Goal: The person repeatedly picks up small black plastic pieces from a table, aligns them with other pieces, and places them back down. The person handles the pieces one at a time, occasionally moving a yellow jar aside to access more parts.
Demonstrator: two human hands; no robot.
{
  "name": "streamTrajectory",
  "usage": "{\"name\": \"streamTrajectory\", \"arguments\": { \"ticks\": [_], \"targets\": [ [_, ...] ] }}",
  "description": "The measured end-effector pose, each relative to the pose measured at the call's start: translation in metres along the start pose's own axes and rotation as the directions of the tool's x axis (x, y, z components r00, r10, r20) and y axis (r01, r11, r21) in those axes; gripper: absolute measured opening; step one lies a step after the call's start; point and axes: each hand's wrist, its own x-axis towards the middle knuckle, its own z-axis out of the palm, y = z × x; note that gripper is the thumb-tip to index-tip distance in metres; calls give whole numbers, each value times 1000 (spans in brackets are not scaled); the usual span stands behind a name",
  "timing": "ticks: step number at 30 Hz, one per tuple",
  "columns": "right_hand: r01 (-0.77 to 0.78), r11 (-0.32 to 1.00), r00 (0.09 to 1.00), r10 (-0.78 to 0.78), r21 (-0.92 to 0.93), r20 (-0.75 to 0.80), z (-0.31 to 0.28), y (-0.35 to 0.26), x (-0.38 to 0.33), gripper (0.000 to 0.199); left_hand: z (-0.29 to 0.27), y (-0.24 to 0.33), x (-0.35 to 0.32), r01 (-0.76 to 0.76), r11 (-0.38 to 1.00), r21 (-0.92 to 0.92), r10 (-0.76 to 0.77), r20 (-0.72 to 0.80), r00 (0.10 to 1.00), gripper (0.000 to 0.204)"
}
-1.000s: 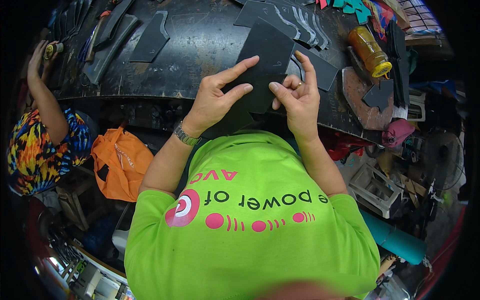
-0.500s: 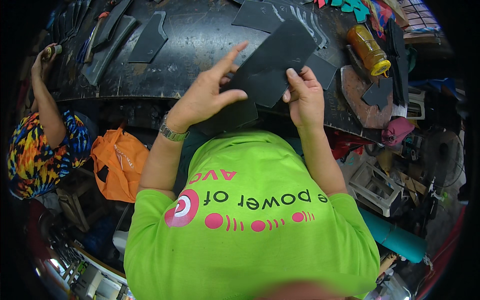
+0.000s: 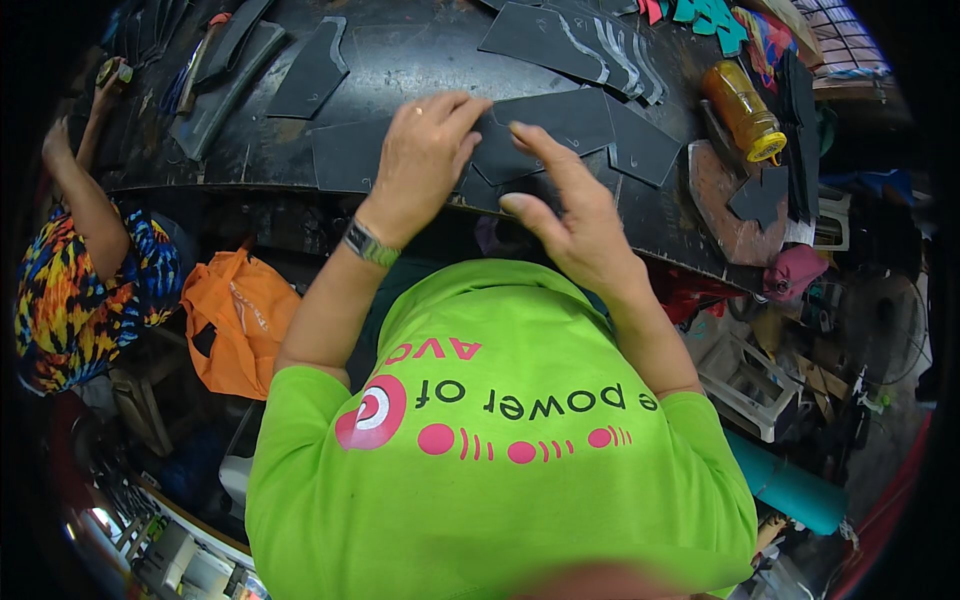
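Between my hands a dark grey sheet piece lies flat near the table's front edge. My left hand is over its left end, fingers bent and thumb apart, with nothing visible in it. Just right of the sheet's near edge is my right hand, thumb and index finger spread, holding nothing. Another dark sheet piece lies partly beneath my left hand and wrist. To the right, a third dark piece adjoins the middle one.
Behind lie a larger dark piece with pale-edged strips and a cut piece. A yellow-capped jar rests on the right beside a brown curved template. At far left another person's arm reaches over the black table.
The dark sheet that both hands held raised now lies flat on the table. My right hand has let go and moved left and down; my left hand has shifted slightly up and right.
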Motion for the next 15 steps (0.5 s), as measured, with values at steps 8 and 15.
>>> {"name": "streamTrajectory", "arguments": {
  "ticks": [8,15],
  "targets": [
    [199,938,952,-116,-285,283,45,33,14,84,6,11,-43,24,997,69,-32,109,994,56],
    [124,921,966,-27,-370,259,49,37,12,84,-3,5,-37,16,990,139,-38,158,987,55]
  ]
}}
